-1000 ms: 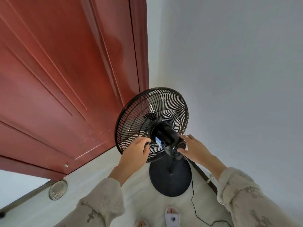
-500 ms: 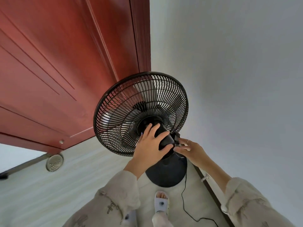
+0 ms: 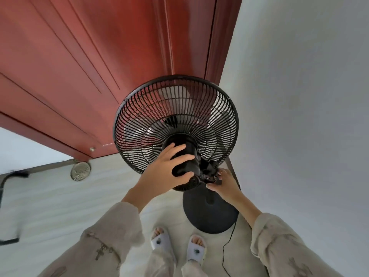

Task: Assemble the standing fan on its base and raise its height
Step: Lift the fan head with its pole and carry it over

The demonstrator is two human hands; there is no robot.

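A black standing fan stands on its round black base in the corner between a door and a wall. Its grille faces away from me and tilts upward. My left hand wraps around the black motor housing behind the grille. My right hand pinches the small black fitting at the fan's neck, just right of the housing. The pole is mostly hidden behind the housing and my hands.
A red-brown door rises at the left, a pale wall at the right. The fan's black cord trails on the floor beside the base. My feet in white slippers stand just before the base. A round metal door stop lies at the left.
The fan head has risen closer to the camera and tilted up. My left hand moved from the grille onto the motor housing. My right hand stayed at the neck.
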